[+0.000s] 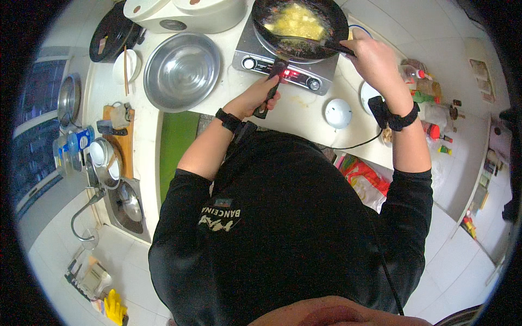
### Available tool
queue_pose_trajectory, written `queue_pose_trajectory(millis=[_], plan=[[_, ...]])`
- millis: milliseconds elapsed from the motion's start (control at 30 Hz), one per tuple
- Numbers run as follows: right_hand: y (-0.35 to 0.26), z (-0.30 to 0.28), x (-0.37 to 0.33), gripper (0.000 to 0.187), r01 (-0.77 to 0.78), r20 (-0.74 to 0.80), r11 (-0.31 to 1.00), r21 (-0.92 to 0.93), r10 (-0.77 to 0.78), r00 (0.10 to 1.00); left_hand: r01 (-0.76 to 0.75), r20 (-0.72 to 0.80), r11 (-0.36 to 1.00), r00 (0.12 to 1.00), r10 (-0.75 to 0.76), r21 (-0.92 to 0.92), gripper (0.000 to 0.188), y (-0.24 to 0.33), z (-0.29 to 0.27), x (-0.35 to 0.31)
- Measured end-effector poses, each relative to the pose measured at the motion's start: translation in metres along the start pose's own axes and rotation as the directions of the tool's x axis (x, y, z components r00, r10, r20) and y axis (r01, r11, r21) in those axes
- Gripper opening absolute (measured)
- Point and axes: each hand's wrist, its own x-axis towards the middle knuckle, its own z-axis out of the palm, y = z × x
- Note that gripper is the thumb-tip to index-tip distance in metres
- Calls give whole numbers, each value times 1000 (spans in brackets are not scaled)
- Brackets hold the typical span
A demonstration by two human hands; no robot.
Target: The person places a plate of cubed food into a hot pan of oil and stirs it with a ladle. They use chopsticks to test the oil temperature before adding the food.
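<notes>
So the black, round frying pan [336,22] is hanging out right over a silver cooker, its dark handle pointing back toward the wearer and a bit left. Can't tell if it's actually touching the top. Some lumpy yellow food [296,22] is lying in a wet, shiny heap around the middle. The dark spatula [334,46] is crossing the near right rim, its blade resting by the food.

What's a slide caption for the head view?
Left hand grips the handle of a frying pan on a portable cooktop; right hand holds a black spatula at the yellow food.
</notes>
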Motion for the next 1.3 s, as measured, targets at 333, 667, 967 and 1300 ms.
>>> queue_pose_trajectory(millis=[333,667,967,1300], plan=[[-9,18,11,22,-43,-11,998,-52,42,999,-1,-1,999,1000,1,54,41,4,6,-4],[11,11,-33,26,-232,-186,972,24,233,955,29,-78,995,997,-22,96,42,7,-3,2],[7,42,-110,32,-505,-111,716,482,622,776,-60,-40,960,996,74,272,28,10,-3,8],[4,63,-153,35,-494,-97,506,707,762,641,3,-195,971,980,45,241,28,11,30,-34]])
